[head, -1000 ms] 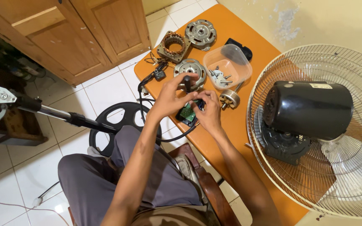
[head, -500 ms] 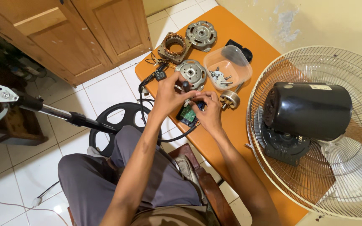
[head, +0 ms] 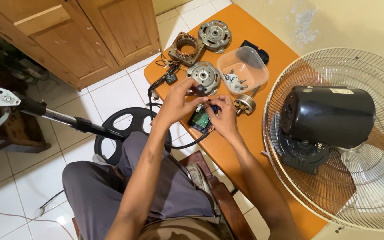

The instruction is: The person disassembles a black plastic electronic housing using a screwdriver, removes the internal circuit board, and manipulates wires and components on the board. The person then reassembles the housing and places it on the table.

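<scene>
Over the orange table point(head: 250, 40), which runs from the tiled floor's far side down to the lower right, the biggest thing is the cream wire fan guard point(head: 378, 178); it lies flat and hangs past the table's right edge, with the black fan motor point(head: 330, 113) resting at its middle. Little bare tabletop is left between the guard and the table's near-left edge, only a narrow strip beside the person's forearms. Beyond the hands lies a clear plastic tub point(head: 245, 66) holding screws, then two round grey motor end caps point(head: 204, 74) and a stator with copper windings point(head: 184, 46) near the far-left corner. A small rotor point(head: 244, 103) lies just beside the tub.

Near the table's left edge, the left hand point(head: 176, 104) is curled, its fingers pinching a dark knob-like piece above the small green circuit board point(head: 201, 119). The right hand point(head: 222, 119) grips the board's right side with bent fingers. A black cable point(head: 156, 86) loops off the table edge toward the lap.
</scene>
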